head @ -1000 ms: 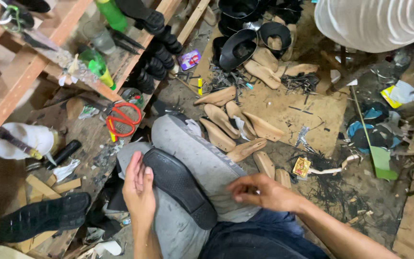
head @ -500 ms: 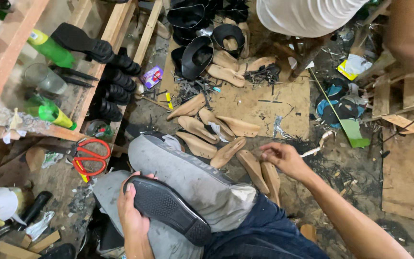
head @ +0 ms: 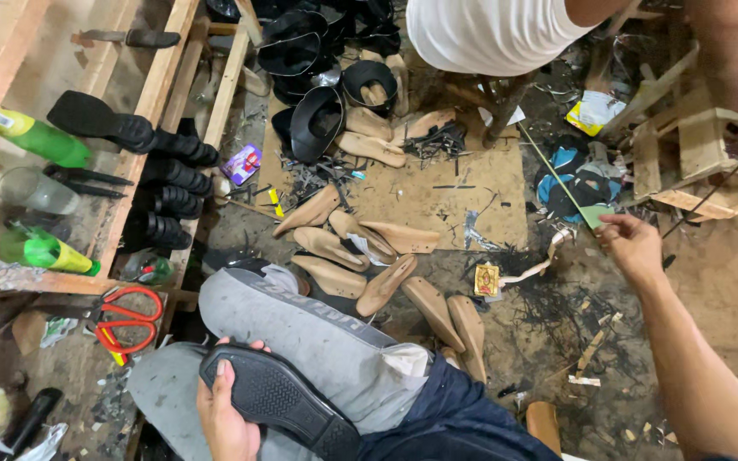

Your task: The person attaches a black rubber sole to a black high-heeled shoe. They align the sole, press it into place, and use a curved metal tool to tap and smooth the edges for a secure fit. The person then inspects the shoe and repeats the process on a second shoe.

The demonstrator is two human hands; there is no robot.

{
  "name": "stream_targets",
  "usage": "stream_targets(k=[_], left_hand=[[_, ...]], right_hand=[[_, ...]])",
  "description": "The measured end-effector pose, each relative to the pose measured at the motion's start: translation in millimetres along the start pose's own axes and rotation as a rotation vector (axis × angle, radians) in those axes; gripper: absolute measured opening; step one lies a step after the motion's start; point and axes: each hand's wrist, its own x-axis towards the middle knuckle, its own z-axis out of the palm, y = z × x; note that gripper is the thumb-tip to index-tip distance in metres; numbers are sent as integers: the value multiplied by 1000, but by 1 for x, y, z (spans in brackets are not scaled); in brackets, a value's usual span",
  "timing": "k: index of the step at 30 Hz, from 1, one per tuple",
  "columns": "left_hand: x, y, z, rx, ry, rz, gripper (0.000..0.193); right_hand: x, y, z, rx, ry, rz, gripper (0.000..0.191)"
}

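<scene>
Left hand grip closed on ribbed black rubber sole; right hand loosely open, empty.

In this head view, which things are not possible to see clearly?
- Right hand: whether its fingertips pinch anything; they hide it.
- Black shoe: upper side faces the lap, only the sole shows; the left hand covers its heel end.
- Green bottle: label too small.
- Other person in white shirt: cut off by the top edge.
</scene>
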Motion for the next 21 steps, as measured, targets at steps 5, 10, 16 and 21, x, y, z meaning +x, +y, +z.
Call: stream_targets(k=[5, 10, 16, 21], left_hand=[[2, 5, -18, -6, 38, 14, 44], [7, 8, -40, -32, 28, 28, 45], [10, 8, -51, -44, 29, 10, 46], [13, 8, -51, -50, 29, 19, 45]], right_hand=[[9, -11, -14, -339, 233, -172, 22], [12, -28, -29, -896, 533, -365, 43], [4, -39, -40, -579, 773, -83, 58], [12, -67, -34, -475, 582, 132, 54]])
